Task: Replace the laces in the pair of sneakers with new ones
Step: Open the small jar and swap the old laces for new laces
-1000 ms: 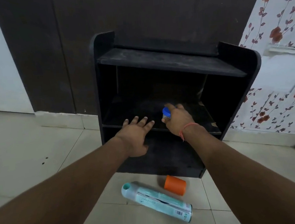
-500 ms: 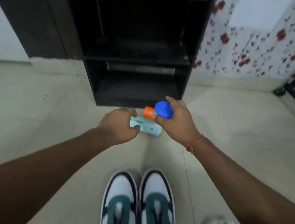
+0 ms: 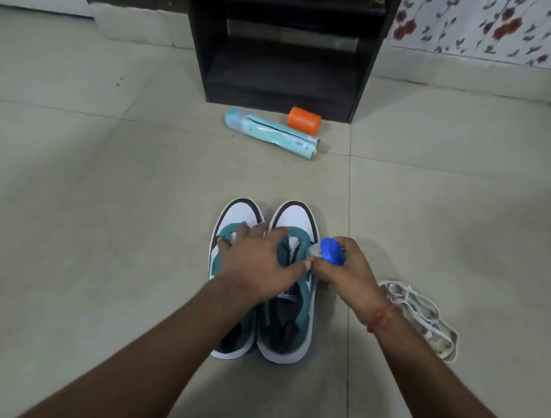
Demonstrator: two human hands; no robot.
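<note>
While our left hand (image 3: 256,267) lies spread, fingers straight, across both sneakers (image 3: 267,283), we see in the head view that the pair stands side by side on the floor (image 3: 102,224), toes toward the shelf (image 3: 286,41). Our right hand (image 3: 342,266) grips a blue-capped bottle (image 3: 333,252) beside the right shoe. White laces (image 3: 420,316) lie just right of that wrist. A can (image 3: 270,132) and orange cap (image 3: 304,120) lie by the shelf.

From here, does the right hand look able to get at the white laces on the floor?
Probably not yet: the right hand is gripping a blue-capped bottle. The laces lie bare on the floor beside its wrist, nothing over them, so it would need to free its fingers first.
</note>
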